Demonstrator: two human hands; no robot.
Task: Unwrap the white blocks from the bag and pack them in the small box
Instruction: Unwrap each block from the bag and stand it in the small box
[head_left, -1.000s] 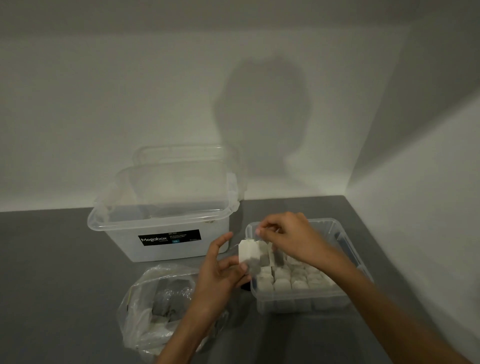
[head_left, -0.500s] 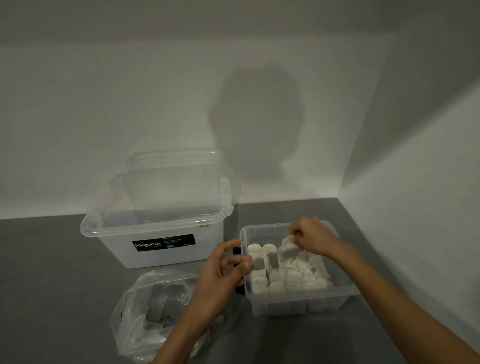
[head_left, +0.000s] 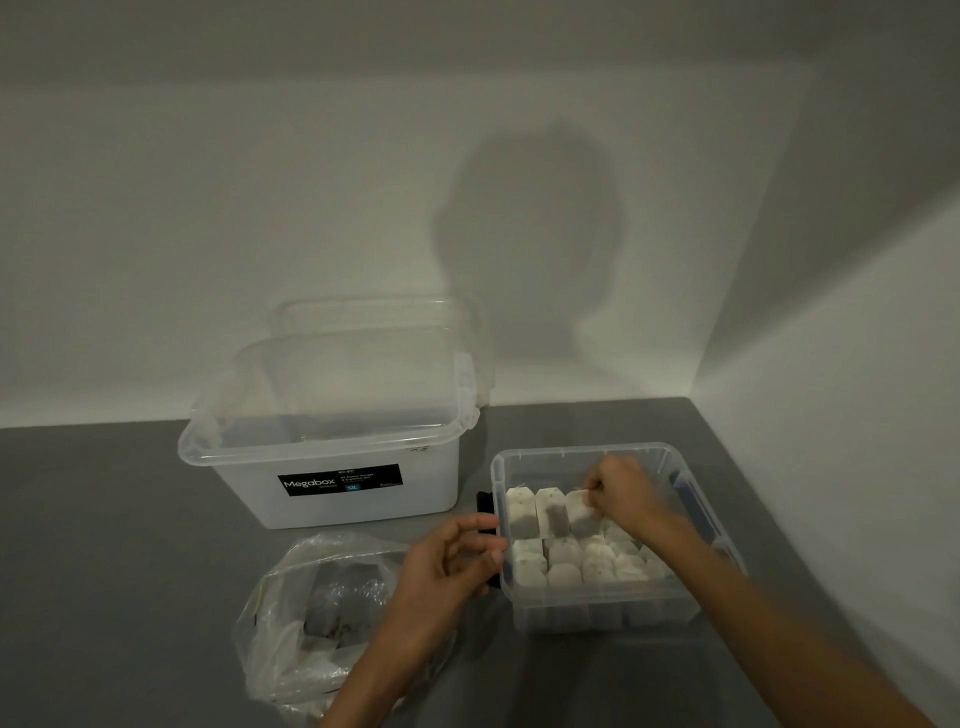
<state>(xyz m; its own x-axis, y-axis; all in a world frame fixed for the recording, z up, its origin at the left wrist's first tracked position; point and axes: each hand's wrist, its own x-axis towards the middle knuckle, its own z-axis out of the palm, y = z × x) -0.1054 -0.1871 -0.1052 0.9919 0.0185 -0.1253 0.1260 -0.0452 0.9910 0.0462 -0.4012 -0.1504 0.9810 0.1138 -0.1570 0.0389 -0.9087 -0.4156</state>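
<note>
A small clear plastic box (head_left: 691, 470) stands at the right of the grey table and holds several white blocks in rows. My right hand (head_left: 626, 493) reaches into it and pinches the top of a white block (head_left: 581, 512), the third of an upright row along the back. My left hand (head_left: 447, 569) hovers just left of the box, its fingers loosely curled and holding nothing. A crumpled clear bag (head_left: 301, 618) with more wrapped blocks lies under my left forearm.
A large clear Megabox tub (head_left: 332, 457) stands behind the bag, its lid leaning behind it against the wall. White walls close the table at the back and the right. A black clip (head_left: 485, 504) sits on the small box's left side.
My right hand has carried the white block from in front of my left hand into the small box and set it beside two upright blocks. My left hand has let it go.
</note>
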